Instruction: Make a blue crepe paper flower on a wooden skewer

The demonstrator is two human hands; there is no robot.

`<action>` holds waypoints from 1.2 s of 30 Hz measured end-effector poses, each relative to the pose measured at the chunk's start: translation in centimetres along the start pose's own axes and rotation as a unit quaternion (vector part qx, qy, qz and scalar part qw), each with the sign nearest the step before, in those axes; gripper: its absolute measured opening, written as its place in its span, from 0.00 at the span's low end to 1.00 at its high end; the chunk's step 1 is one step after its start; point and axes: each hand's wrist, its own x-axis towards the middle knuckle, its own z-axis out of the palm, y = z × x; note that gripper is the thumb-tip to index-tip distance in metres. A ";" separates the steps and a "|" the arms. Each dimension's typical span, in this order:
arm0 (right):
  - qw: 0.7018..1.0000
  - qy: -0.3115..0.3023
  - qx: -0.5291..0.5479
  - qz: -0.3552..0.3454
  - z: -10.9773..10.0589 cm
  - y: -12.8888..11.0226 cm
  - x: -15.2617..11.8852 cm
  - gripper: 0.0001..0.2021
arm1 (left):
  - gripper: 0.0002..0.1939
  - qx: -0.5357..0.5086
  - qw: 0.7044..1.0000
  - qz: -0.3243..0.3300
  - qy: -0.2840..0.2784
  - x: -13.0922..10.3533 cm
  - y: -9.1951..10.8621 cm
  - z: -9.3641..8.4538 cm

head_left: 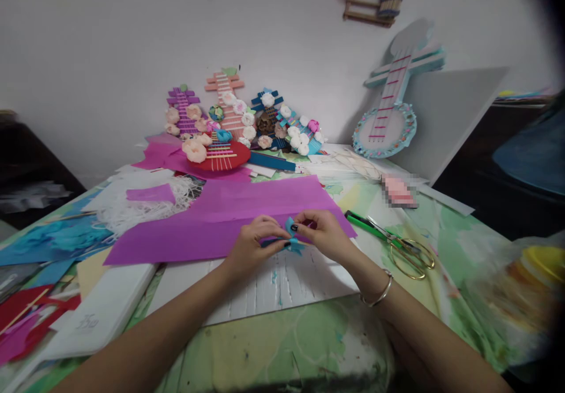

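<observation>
Over the middle of the table, my left hand (260, 240) and my right hand (324, 234) meet with their fingers pinched together. Between them is a small piece of blue crepe paper (295, 246), gathered into a loose shape; part of it is hidden by the fingertips. My right thumb and fingers pinch its upper bit, while the left fingers close on its lower side. Beneath the hands lie a large purple paper sheet (265, 199) and a white board (247, 299) streaked with dried glue.
Gold-handled scissors (412, 257) and a green cutter (364, 221) lie to the right. A white power bank (99, 310), blue crepe paper (70, 234) and white shredded paper (115, 213) are left. Behind stand several flower-trimmed paper instruments (227, 107). A yellow-lidded jar (542, 266) is far right.
</observation>
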 end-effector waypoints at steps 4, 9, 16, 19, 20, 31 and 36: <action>0.999 0.018 -0.025 -0.007 0.0 -0.1 0.0 0.06 | 0.05 -0.015 0.999 0.029 -0.024 0.0 0.1 0.0; 0.998 0.042 -0.047 -0.003 0.2 0.1 0.0 0.03 | 0.06 -0.030 0.999 0.010 -0.021 0.0 0.2 -0.1; 0.993 -0.046 -0.031 -0.101 -1.0 -1.7 -0.6 0.06 | 0.07 -0.100 0.987 -0.118 0.030 0.1 0.1 -0.4; 0.991 -0.093 -0.025 -0.097 -1.0 -1.8 -0.7 0.08 | 0.10 -0.168 0.970 -0.175 0.023 0.3 -0.3 -0.2; 0.991 -0.095 -0.018 -0.087 -0.9 -1.6 -0.7 0.07 | 0.11 -0.192 0.963 -0.187 0.021 0.3 -0.3 -0.1; 0.992 -0.064 -0.068 -0.085 -0.3 -0.9 -0.5 0.04 | 0.16 -0.299 0.925 -0.234 -0.008 0.3 -0.9 0.0; 0.998 -0.050 -0.002 -0.040 0.5 -0.8 -0.7 0.04 | 0.23 -0.254 0.943 -0.213 0.014 0.1 -0.1 0.4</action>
